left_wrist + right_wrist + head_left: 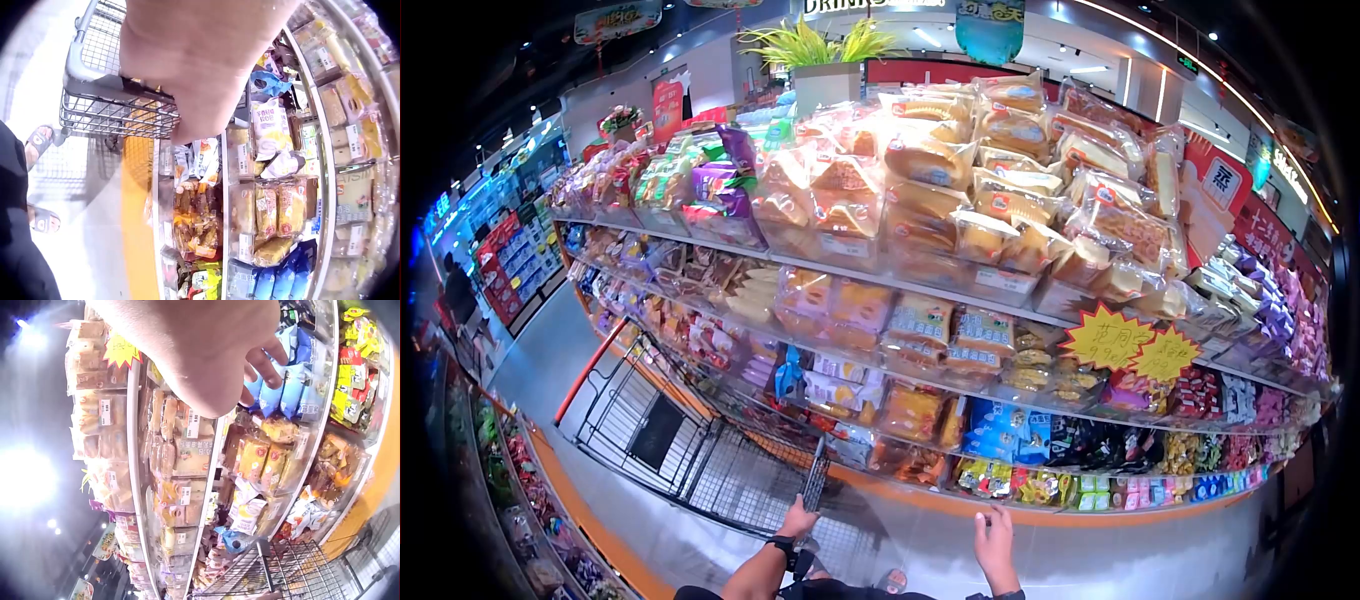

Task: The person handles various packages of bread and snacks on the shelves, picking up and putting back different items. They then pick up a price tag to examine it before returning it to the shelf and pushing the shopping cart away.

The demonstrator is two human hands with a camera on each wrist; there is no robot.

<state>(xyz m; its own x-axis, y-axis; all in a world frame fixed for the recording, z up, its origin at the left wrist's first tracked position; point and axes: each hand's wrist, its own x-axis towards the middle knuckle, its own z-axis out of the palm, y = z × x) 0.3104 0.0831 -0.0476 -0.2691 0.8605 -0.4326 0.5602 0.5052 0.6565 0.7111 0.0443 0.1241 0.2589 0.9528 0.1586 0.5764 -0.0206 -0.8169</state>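
My left hand [798, 519] grips the handle of a wire shopping cart [730, 475]. From the left wrist, the hand [187, 59] covers part of the grey cart handle [94, 81], its thumb pointing down past the bar. My right hand [994, 548] is held up in the air in front of the shelves, holding nothing. Its fingers [265, 365] are loosely bent in the right wrist view, overlapping blue snack bags [290, 390] there. Packaged bread [930, 155] fills the top shelf ahead, and wrapped cakes [915, 410] sit lower down.
A long tiered shelf unit with an orange base edge [960, 505] runs across the front. Yellow star-shaped price signs [1110, 338] hang from it. Another goods display [530, 490] stands at the left. Grey floor [880, 560] lies around my sandalled feet [44, 219].
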